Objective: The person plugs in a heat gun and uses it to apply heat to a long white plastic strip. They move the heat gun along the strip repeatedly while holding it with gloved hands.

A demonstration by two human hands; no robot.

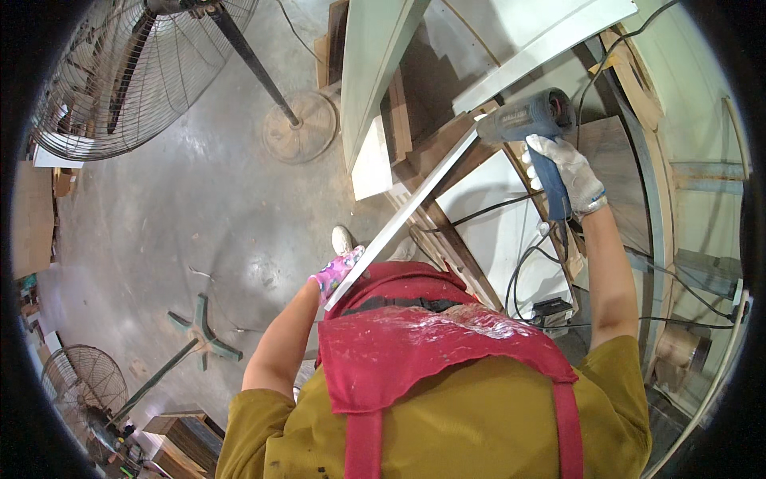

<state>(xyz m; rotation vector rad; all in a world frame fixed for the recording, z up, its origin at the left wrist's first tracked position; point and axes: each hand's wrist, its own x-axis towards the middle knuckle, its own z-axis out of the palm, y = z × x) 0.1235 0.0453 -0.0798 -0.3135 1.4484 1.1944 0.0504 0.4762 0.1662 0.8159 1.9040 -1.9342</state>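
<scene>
My right hand (pixel 573 172), in a white work glove, is wrapped round the blue handle of a heat gun (pixel 523 118). The gun's nozzle points left, close to the far end of a long white strip (pixel 411 206). That strip slants from the gun down toward my waist. At its near end, my left hand (pixel 339 270), in a pink patterned glove, grips it; some of the fingers are hidden behind the strip. Whether nozzle and strip touch, I cannot tell.
Ahead stand white panels (pixel 550 52) and brown wooden boards (pixel 439 148). Black cords (pixel 523 263) run beside a white board (pixel 499 215) at my right. A large fan with a round base (pixel 299 128) stands at the far left, another fan (pixel 84 379) at the near left.
</scene>
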